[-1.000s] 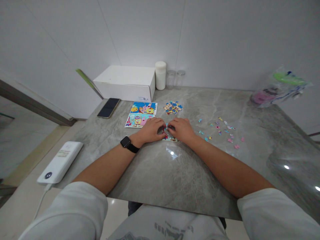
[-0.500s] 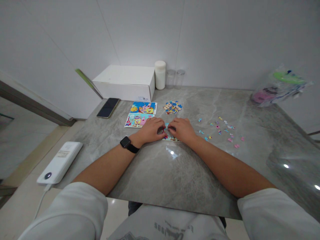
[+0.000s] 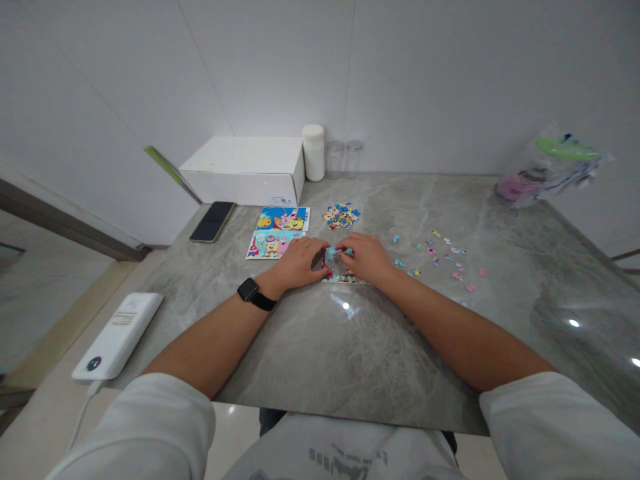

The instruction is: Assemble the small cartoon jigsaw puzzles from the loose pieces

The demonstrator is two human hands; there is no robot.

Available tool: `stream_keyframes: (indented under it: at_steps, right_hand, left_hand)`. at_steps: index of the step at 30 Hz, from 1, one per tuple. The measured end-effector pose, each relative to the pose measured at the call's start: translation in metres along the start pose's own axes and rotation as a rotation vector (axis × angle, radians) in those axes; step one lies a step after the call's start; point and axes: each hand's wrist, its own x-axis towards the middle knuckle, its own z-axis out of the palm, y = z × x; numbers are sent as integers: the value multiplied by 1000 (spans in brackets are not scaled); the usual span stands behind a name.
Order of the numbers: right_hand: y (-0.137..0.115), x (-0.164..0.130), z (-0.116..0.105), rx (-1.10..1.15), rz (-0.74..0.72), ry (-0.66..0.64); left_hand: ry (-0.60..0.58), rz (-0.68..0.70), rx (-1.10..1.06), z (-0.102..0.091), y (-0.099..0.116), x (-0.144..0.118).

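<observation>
At the middle of the frame, the left hand (image 3: 299, 261) and right hand (image 3: 367, 257) rest on the worktop (image 3: 350, 347), fingertips pinched together on a small puzzle (image 3: 336, 265) lying between them, partly hidden by the fingers.

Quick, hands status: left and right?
Left hand: fingers curled on the partly assembled puzzle; grip unclear.
Right hand: same puzzle, fingertips on it; grip unclear.
</observation>
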Motion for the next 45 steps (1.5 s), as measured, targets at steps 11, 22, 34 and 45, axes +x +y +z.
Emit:
stream_keyframes:
  at_steps: [11,22,34,45]
  right_hand:
    - [18,6,-23,232,100,200]
    - [39,10,-61,367,211,383]
    - [90,-18,-148,458,249,648]
    - [113,-46,-188,181,392,541]
  left_hand:
    - [-17,38,31,-4,2,1]
    - [14,63,9,-4,2,2]
    - [252,14,-71,-14,10,4]
    - [254,0,-69,-12,10,-2]
